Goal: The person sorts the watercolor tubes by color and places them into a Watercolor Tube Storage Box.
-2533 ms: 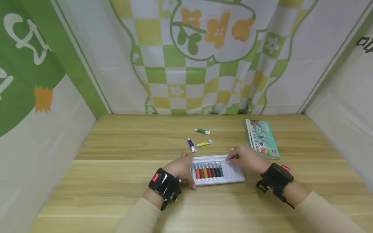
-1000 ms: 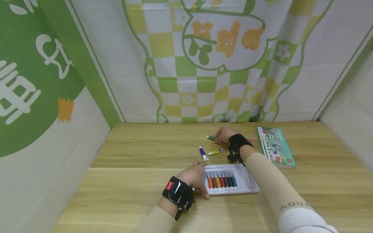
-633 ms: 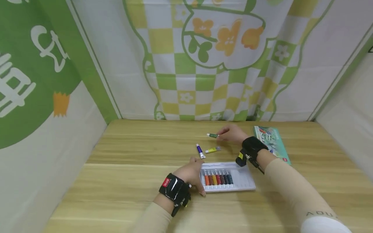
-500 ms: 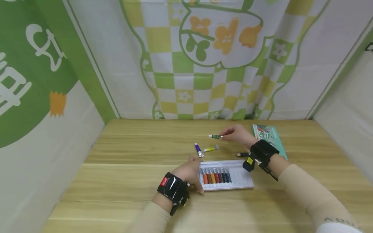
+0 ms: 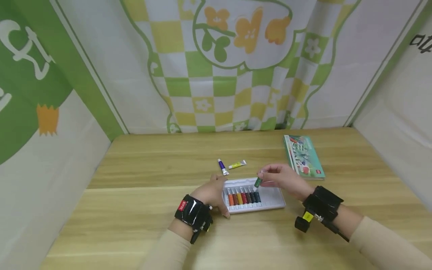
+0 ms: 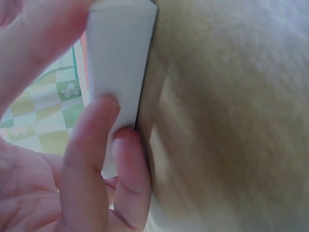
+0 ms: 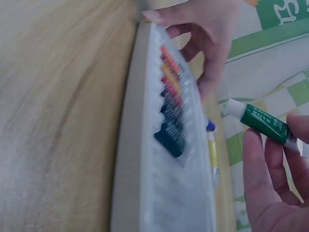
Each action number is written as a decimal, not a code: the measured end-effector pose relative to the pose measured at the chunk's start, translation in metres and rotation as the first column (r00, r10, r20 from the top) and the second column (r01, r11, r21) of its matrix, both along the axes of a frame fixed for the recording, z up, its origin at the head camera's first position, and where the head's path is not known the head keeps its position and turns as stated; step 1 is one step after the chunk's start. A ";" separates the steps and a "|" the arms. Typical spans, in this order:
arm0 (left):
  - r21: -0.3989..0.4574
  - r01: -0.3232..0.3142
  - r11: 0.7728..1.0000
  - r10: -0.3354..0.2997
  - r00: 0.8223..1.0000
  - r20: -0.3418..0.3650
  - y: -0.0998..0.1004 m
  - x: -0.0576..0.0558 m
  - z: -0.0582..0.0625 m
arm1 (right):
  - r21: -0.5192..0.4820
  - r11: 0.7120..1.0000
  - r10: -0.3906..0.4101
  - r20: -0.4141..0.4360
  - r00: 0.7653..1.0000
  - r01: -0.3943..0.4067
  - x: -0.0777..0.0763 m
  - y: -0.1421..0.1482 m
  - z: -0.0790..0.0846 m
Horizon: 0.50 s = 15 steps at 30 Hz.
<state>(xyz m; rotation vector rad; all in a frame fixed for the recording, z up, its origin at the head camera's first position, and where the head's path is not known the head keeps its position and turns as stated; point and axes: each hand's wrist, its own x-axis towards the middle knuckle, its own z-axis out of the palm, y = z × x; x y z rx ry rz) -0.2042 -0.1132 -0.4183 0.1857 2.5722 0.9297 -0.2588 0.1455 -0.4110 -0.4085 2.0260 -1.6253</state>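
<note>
My left hand (image 5: 210,193) grips the left end of a white paint tray (image 5: 275,202), thumb at the near edge; in the left wrist view its fingers press the tray's white side wall (image 6: 120,58). Orange, brown, yellow, red and dark paint tubes (image 5: 239,198) lie side by side in the tray's left part. With thumb and fingers my right hand (image 5: 283,180) pinches a green paint tube (image 7: 263,123) by its crimped end, white cap tilted down, above the tray beside the last dark tube. Bare slots (image 7: 178,203) show right of that row.
Behind the tray, a purple paint tube (image 5: 221,166) and a yellow paint tube (image 5: 237,164) lie on the wooden table (image 5: 152,168). A flat teal box (image 5: 305,157) with printed pictures lies back right. A patterned curtain (image 5: 219,86) hangs behind the table.
My right hand left the tray, reached to the back, picked up the green paint tube and brought it forward over the tray. My left hand keeps its hold on the tray's end.
</note>
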 end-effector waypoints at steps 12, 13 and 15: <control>-0.014 -0.002 1.000 0.002 1.000 0.009 -0.001 -0.002 0.000 | 0.285 0.958 0.104 -0.222 0.969 -0.037 0.002 0.001 -0.023; -0.013 -0.002 1.000 0.002 1.000 0.011 -0.001 -0.002 0.000 | 0.298 0.954 0.110 -0.249 0.962 -0.032 0.002 0.001 -0.024; -0.012 0.001 1.000 -0.001 1.000 0.015 -0.001 -0.001 0.000 | 0.331 0.943 0.125 -0.304 0.945 -0.018 0.004 0.002 -0.026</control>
